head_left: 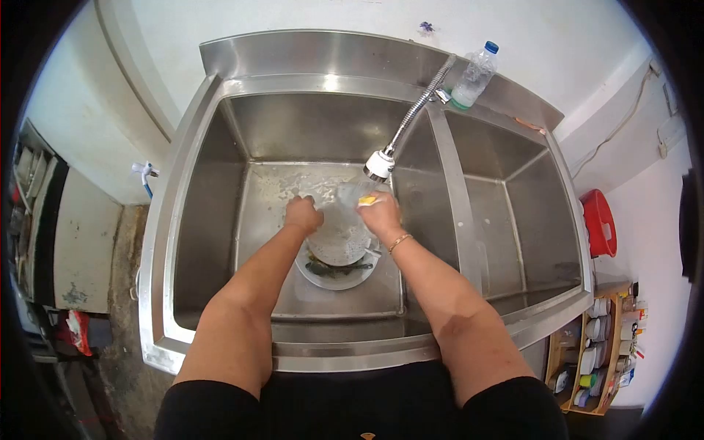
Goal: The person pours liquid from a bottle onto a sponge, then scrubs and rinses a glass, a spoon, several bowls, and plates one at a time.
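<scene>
Bright even daylight, glare on steel sink (323,55) rim, fisheye-warped dark edges

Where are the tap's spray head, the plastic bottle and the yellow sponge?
spray head (379,166): head view, on its white nozzle end.
plastic bottle (474,77): head view, middle of its clear body.
yellow sponge (367,199): head view, the corner showing at the right hand (380,215).
</scene>
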A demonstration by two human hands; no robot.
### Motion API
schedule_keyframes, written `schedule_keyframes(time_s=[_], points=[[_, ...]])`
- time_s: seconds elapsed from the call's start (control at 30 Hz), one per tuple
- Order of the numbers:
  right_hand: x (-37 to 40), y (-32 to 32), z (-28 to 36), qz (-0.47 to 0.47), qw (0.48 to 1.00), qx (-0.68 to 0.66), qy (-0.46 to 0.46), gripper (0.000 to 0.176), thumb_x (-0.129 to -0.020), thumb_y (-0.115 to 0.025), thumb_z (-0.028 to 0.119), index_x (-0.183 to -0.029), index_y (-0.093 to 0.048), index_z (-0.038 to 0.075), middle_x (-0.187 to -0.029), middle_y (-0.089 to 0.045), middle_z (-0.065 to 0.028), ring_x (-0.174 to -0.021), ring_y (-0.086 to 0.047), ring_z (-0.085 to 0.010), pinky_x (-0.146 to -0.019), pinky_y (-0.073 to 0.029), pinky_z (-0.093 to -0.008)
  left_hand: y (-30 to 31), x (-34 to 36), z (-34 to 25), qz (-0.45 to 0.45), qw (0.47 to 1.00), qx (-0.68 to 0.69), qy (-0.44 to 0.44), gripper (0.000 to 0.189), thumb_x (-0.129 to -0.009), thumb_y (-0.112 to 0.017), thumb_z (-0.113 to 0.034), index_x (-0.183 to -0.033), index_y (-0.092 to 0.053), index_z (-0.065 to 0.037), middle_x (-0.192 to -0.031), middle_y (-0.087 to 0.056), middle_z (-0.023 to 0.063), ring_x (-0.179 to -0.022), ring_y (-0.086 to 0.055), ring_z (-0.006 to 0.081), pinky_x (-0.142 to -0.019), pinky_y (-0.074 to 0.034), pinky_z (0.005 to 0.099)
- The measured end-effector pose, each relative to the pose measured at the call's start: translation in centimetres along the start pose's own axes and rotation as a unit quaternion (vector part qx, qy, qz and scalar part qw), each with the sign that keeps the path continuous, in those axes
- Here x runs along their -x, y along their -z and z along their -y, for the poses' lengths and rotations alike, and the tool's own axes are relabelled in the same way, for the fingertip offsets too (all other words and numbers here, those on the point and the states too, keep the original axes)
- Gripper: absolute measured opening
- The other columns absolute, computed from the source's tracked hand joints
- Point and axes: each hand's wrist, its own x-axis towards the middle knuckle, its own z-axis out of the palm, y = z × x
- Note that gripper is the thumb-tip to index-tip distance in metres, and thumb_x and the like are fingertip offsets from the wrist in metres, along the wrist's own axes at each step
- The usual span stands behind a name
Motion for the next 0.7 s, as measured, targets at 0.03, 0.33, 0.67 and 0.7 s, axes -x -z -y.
schedule_keyframes(time_s=[0.03,0.33,0.67,0.7], points=[[-0.3,0.6,0.1,0.001,1.0,-0.001,0.001,0.019,-0.067,-0.06,0.019,-0.082,-0.066,0.01,-0.082,-0.063,-0.0171,-0.081,-0.06,-0.0328,-0.071,-0.047,-0.0405,0.5,0.5,-0.4,0.0,1.0,-0.001,0.001,0.04,-0.07,-0.061,-0.032,-0.093,-0.061,0.001,-0.097,-0.059,0.0233,-0.083,-0.061,0.0342,-0.07,-0.051,0.0362],[-0.9,2.1,-1.7,0.014,0.971,0.239,-0.02,0.018,-0.069,-0.057,0.017,-0.083,-0.068,0.013,-0.091,-0.065,-0.0128,-0.09,-0.06,-0.0311,-0.077,-0.047,-0.0399,-1.3,1.6,-0.8,0.182,0.974,0.055,0.122,0.047,-0.06,-0.07,-0.01,-0.101,-0.052,0.006,-0.101,-0.059,0.0242,-0.096,-0.059,0.0322,-0.079,-0.05,0.0342],[-0.7,1.4,-3.8,0.121,0.936,0.316,-0.095,0.025,-0.073,-0.057,0.023,-0.091,-0.066,0.007,-0.1,-0.063,-0.0139,-0.096,-0.059,-0.0298,-0.081,-0.047,-0.0378,0.5,1.4,1.3,0.176,0.98,-0.021,0.091,0.048,-0.059,-0.073,-0.012,-0.1,-0.054,0.002,-0.101,-0.06,0.021,-0.096,-0.059,0.0321,-0.08,-0.05,0.0366],[-0.7,1.3,-3.9,0.132,0.933,0.318,-0.108,0.026,-0.073,-0.057,0.023,-0.092,-0.066,0.006,-0.101,-0.063,-0.0139,-0.097,-0.059,-0.0291,-0.082,-0.047,-0.0372,0.7,1.4,1.3,0.189,0.977,-0.019,0.093,0.047,-0.059,-0.073,-0.012,-0.1,-0.054,0.002,-0.102,-0.059,0.0212,-0.097,-0.058,0.0323,-0.08,-0.049,0.0369]])
